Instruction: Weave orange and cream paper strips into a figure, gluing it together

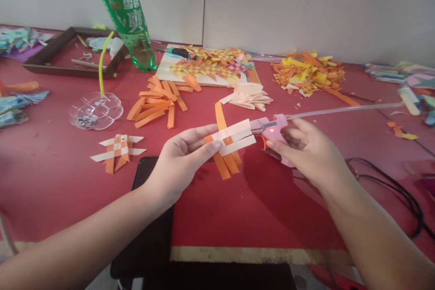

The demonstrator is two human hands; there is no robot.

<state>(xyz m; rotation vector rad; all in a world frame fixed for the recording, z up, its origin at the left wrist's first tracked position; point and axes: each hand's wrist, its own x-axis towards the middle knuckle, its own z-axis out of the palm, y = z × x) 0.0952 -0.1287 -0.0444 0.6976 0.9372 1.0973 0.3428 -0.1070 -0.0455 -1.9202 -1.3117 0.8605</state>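
Between the thumb and fingers of my left hand point(190, 149) is a woven piece of orange and pale paper strips point(231, 142), held up over the table. My right hand point(306, 149) grips a pink hot glue gun point(277, 131) with an orange trigger, a red light on its side and a long clear glue stick in its back. The gun's nozzle points left, behind the pale strips; whether it touches them is hidden. A finished-looking woven paper fish point(119, 149) lies on the table left of my left hand.
Beyond my hands lie orange strips point(159, 102), pale strips point(251, 96) and a yellow-orange paper pile point(307, 72). A green bottle point(127, 18) stands near a dark frame point(68, 72) and a clear divided dish point(97, 111). Black cable point(404, 195) loops at right; a dark flat object point(146, 235) sits front left.
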